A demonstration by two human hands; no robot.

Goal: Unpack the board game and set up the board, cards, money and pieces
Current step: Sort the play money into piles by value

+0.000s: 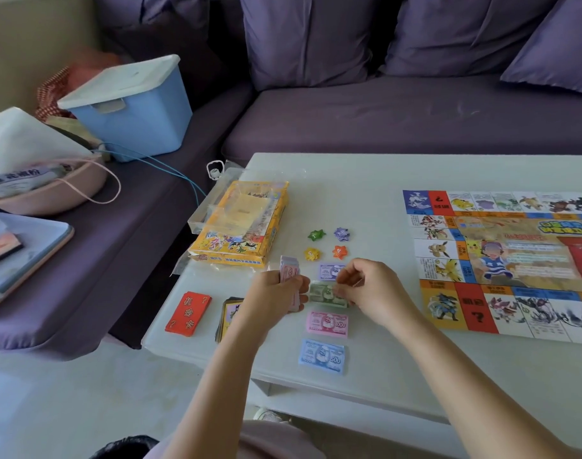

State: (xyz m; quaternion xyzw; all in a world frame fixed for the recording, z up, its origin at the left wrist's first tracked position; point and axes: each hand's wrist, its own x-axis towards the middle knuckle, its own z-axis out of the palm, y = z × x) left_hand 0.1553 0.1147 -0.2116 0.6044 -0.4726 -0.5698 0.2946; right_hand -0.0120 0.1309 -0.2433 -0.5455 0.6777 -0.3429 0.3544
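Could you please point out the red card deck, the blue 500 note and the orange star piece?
red card deck (188, 313), head view, middle of its top face.
blue 500 note (322, 356), head view, centre of the note.
orange star piece (339, 251), head view, centre of its top.

**Your room: purple sofa, pale table**

You face a white table (365, 200) in soft, even daylight. Behind it runs a purple sofa (398, 124) with matching cushions (309, 38) propped along its back. On its left section you have a blue lidded bin (134, 124), a pink basket (51, 193) and a flat tray (34, 256). The floor (67, 402) is pale, and a cream wall (34, 38) shows at upper left.
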